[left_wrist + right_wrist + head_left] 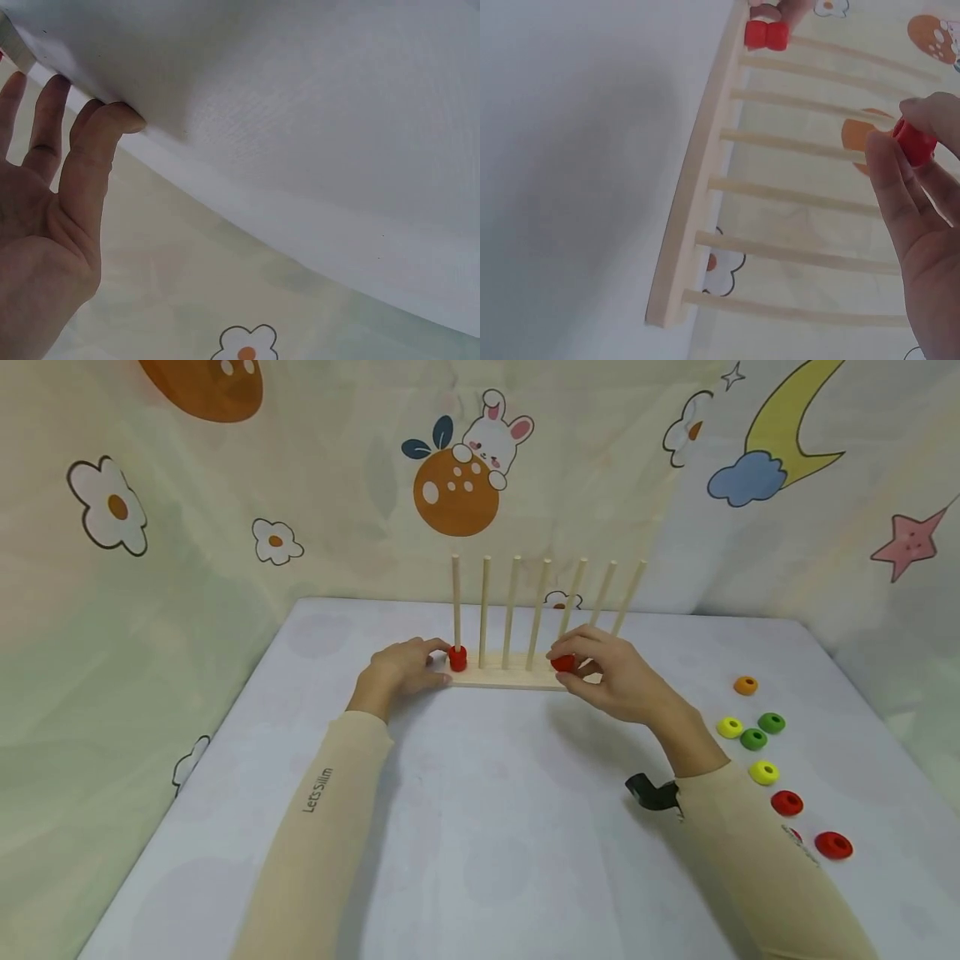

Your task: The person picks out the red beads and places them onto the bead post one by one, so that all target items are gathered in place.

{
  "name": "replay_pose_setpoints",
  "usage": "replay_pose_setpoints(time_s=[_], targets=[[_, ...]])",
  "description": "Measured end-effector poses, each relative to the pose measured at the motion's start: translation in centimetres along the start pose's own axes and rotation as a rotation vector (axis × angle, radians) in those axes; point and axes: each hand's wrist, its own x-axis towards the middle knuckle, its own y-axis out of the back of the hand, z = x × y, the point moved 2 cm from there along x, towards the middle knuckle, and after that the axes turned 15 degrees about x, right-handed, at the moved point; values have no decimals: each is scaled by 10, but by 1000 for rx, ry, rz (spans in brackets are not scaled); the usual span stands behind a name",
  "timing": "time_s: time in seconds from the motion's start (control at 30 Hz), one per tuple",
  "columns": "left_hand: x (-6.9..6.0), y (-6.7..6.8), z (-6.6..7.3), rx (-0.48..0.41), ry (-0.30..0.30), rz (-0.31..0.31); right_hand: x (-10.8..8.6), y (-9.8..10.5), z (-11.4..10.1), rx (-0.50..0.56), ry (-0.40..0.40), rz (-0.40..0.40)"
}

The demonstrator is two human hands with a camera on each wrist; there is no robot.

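A patterned cloth [330, 468] is hung behind a white surface [480, 827], on which a wooden rack [517, 677] with seven upright pegs is stood. Should a peg be knocked sideways, the rack could be slid or tipped, especially if it is only lightly steadied by the left grip [402, 667], which is laid at the rack's left end with its fingers spread. By the right sleeve [750, 843], passing close over the scattered beads, some could be brushed and set rolling; one red bead there is partly hidden beneath it. Two red beads [457, 657] are stacked at the foot of the leftmost peg. By the right grip [611, 677], another red bead [915, 142] is pinched between thumb and fingertips, held in front of the pegs towards the rack's right half; no peg is seen through its hole. Since so small and rounded a piece is held by fingertips alone, it could be dropped, or its hole misaligned with a peg tip.
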Motion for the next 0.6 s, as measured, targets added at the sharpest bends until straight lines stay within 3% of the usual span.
replay_pose_setpoints(time_s=[0.6], targets=[[1,-2,1,0,10,2,22,-9,-3,96,32,79]])
